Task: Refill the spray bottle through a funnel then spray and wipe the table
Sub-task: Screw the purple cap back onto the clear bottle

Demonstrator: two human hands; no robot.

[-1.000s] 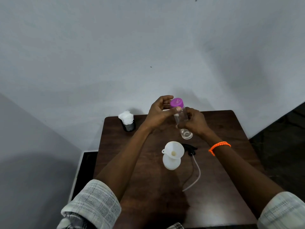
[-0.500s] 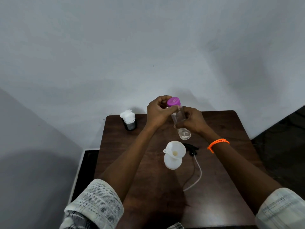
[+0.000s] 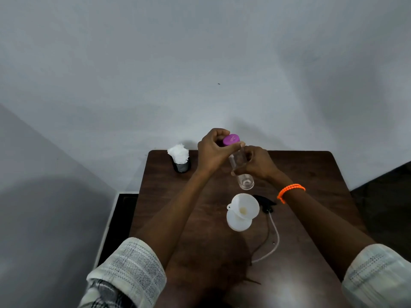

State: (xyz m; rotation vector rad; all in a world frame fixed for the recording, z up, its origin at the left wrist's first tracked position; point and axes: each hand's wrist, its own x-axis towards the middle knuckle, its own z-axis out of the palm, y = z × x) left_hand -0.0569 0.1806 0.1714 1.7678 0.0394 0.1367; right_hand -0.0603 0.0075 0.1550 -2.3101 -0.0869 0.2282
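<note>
Pinching purple cap (image 3: 231,139) (left fingers (image 3: 235,146))

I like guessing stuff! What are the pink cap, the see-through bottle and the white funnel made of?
Pink cap: likely plastic, solid matte colour. See-through bottle: clear, glossy; plastic or glass, cannot tell. White funnel: probably plastic, milky and slightly translucent.

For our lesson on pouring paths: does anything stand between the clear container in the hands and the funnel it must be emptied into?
Only the purple cap, on the clear container under the left hand while the right hand holds the body. Below, the funnel sits in the white spray bottle with an open mouth; nothing visible lies between them.
</note>
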